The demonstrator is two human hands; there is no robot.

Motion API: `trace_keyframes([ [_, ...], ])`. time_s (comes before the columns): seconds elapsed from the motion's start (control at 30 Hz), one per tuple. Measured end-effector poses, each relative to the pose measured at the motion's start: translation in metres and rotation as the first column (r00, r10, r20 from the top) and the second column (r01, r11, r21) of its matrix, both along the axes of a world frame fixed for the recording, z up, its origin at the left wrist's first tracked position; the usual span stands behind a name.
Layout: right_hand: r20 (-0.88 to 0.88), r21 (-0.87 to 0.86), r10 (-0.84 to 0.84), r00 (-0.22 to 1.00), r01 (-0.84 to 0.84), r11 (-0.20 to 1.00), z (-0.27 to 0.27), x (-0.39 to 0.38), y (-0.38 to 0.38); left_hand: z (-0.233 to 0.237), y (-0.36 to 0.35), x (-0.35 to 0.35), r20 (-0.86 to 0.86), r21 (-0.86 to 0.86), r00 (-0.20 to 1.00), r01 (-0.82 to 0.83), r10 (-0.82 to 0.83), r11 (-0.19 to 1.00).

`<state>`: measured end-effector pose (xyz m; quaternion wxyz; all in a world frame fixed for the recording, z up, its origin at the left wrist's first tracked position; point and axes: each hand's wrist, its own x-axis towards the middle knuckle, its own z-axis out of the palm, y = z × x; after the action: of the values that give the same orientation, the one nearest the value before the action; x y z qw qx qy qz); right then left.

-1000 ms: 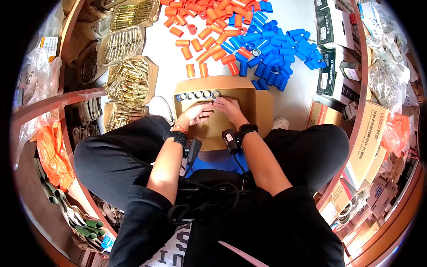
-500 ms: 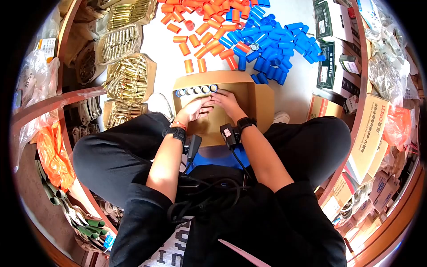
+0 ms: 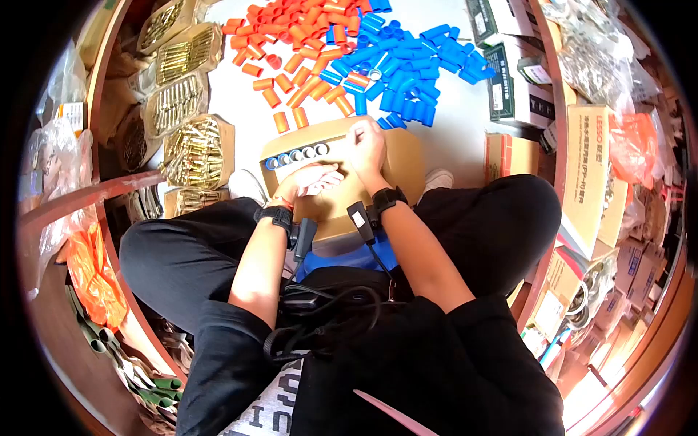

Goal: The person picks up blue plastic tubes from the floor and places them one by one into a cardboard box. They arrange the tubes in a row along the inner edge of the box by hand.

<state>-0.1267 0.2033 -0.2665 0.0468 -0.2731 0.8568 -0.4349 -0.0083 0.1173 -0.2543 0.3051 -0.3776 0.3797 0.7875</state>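
A cardboard box stands open between my legs. Along its far left inside wall runs a row of short blue pipe pieces, their round ends facing up. My left hand hovers over the box just below that row, fingers stretched out and nothing visible in them. Higher up, my right hand is over the box's far edge, near the loose blue pipe pieces. Its fingers look bent, but their tips are hidden, so I cannot see whether they hold anything. Orange pipe pieces lie heaped beside the blue ones.
Open boxes of brass-coloured bolts line the left side. On the right are stacked cartons and a tall cardboard carton. Shelf uprights stand on both sides, with an orange bag at the left.
My right hand has left the row of pipe pieces and moved up to the box's far edge. My left hand has drawn slightly back from the row. The camera view has shifted.
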Motion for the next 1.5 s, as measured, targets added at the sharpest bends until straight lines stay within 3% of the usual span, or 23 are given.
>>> trace_keyframes([
  [0.1, -0.224, 0.144, -0.198, 0.954, 0.233, 0.962, -0.001, -0.019, 0.028, 0.008, -0.001, -0.019, -0.052, -0.017, 0.999, 0.011, -0.012, 1.0],
  [0.2, -0.239, 0.362, -0.263, 0.935, 0.337, 0.869, -0.016, -0.016, 0.056, 0.026, 0.001, -0.046, -0.141, -0.065, 0.99, -0.006, -0.003, 0.998],
  [0.33, 0.116, 0.352, -0.245, 0.963, 0.191, 0.916, -0.029, -0.018, 0.063, 0.03, -0.001, -0.082, -0.181, -0.21, 0.981, 0.026, -0.065, 0.977],
  [0.5, 0.255, 0.258, -0.28, 0.926, 0.214, 0.942, -0.04, -0.029, 0.066, 0.021, 0.0, -0.128, -0.258, -0.381, 0.961, -0.198, 0.102, 0.903],
  [0.6, 0.384, 0.19, -0.315, 0.868, 0.26, 0.947, -0.053, -0.036, 0.067, 0.012, 0.006, -0.144, -0.208, -0.478, 0.978, -0.123, 0.024, 0.87],
  [0.67, 0.355, 0.187, -0.335, 0.872, 0.285, 0.94, -0.074, -0.039, 0.066, -0.008, 0.005, -0.149, -0.182, -0.517, 0.979, -0.02, -0.087, 0.856],
  [0.77, 0.272, 0.253, -0.385, 0.882, 0.321, 0.913, -0.09, -0.041, 0.063, -0.061, 0.001, -0.157, -0.139, -0.834, 0.918, 0.093, -0.37, 0.545],
  [0.8, 0.237, 0.284, -0.402, 0.884, 0.333, 0.899, -0.093, -0.041, 0.061, -0.045, -0.001, -0.163, -0.045, -0.875, 0.838, 0.229, -0.544, 0.426],
  [0.83, 0.225, 0.301, -0.41, 0.884, 0.337, 0.892, -0.093, -0.041, 0.06, -0.043, 0.0, -0.167, 0.026, -0.897, 0.799, 0.284, -0.601, 0.338],
  [0.9, 0.2, 0.334, -0.423, 0.884, 0.344, 0.878, -0.094, -0.041, 0.058, -0.04, 0.004, -0.174, 0.174, -0.915, 0.703, 0.374, -0.689, 0.15],
  [0.93, 0.199, 0.34, -0.432, 0.88, 0.351, 0.872, -0.095, -0.041, 0.058, -0.031, 0.006, -0.177, 0.167, -0.897, 0.682, 0.405, -0.711, 0.178],
  [1.03, 0.191, 0.365, -0.461, 0.867, 0.373, 0.853, -0.093, -0.039, 0.056, -0.04, 0.01, -0.186, 0.245, -0.886, 0.639, 0.453, -0.729, 0.099],
  [1.07, 0.186, 0.372, -0.472, 0.862, 0.383, 0.846, -0.091, -0.039, 0.055, -0.041, 0.012, -0.188, 0.262, -0.85, 0.653, 0.504, -0.711, 0.15],
  [1.2, 0.266, 0.393, -0.492, 0.829, 0.373, 0.84, -0.082, -0.039, 0.053, -0.063, 0.011, -0.192, 0.326, -0.812, 0.637, 0.567, -0.699, 0.138],
  [1.37, 0.335, 0.41, -0.496, 0.802, 0.35, 0.843, -0.08, -0.042, 0.052, -0.093, 0.012, -0.184, 0.398, -0.817, 0.617, 0.575, -0.678, 0.044],
  [1.5, 0.372, 0.419, -0.494, 0.786, 0.333, 0.845, -0.074, -0.045, 0.051, -0.082, 0.019, -0.182, 0.512, -0.749, 0.54, 0.662, -0.668, -0.039],
])
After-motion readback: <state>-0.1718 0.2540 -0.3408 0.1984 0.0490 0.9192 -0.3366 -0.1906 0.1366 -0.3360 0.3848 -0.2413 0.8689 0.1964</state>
